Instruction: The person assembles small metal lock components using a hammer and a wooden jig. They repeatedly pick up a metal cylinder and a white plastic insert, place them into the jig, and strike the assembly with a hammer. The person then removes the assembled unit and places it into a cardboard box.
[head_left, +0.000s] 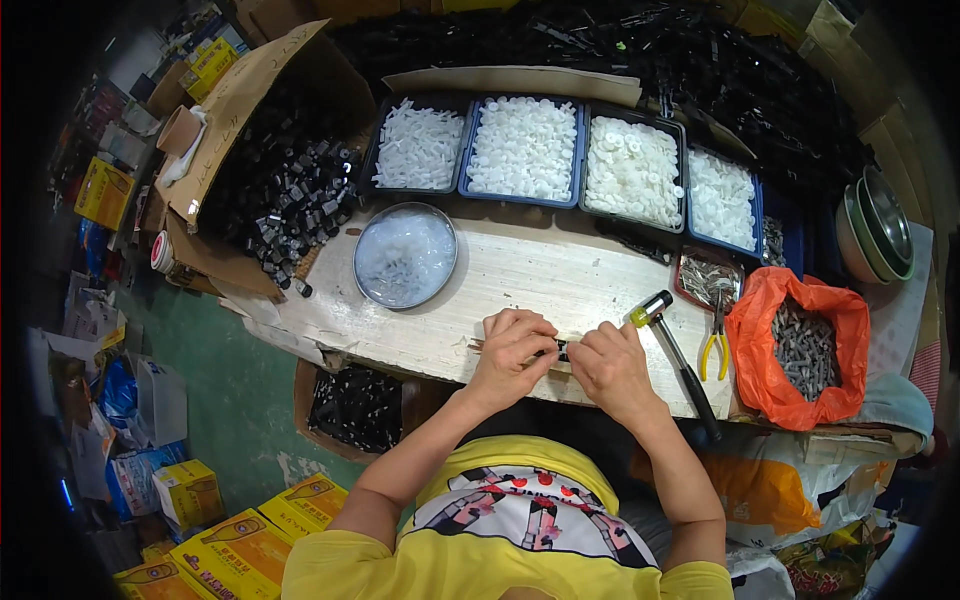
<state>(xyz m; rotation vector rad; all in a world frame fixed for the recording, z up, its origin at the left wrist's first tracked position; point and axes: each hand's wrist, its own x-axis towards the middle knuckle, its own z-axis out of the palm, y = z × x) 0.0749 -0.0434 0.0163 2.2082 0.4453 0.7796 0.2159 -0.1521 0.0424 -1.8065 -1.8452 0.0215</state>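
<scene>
Near the bench's front edge, both hands come together over a small black part [562,351], mostly covered by fingers, so its exact kind cannot be made out. My left hand [512,358] is closed, its fingertips pinching the left end of this part. My right hand [612,370] is closed too, with thumb and fingers pressed together at the right end. A brown strip-like piece shows beside the left hand's fingers. Just right of my right hand lies a hammer [675,350] with a black grip and a yellow-and-black head. Yellow-handled pliers [716,345] rest beyond it.
Several trays of small white plastic parts [524,150] line the bench's back. A round metal dish [406,256] holds a pale, glossy substance. Left stands a cardboard box [240,120] spilling black pieces. On the right are a red tray of metal pieces [708,280] and an orange bag [750,345].
</scene>
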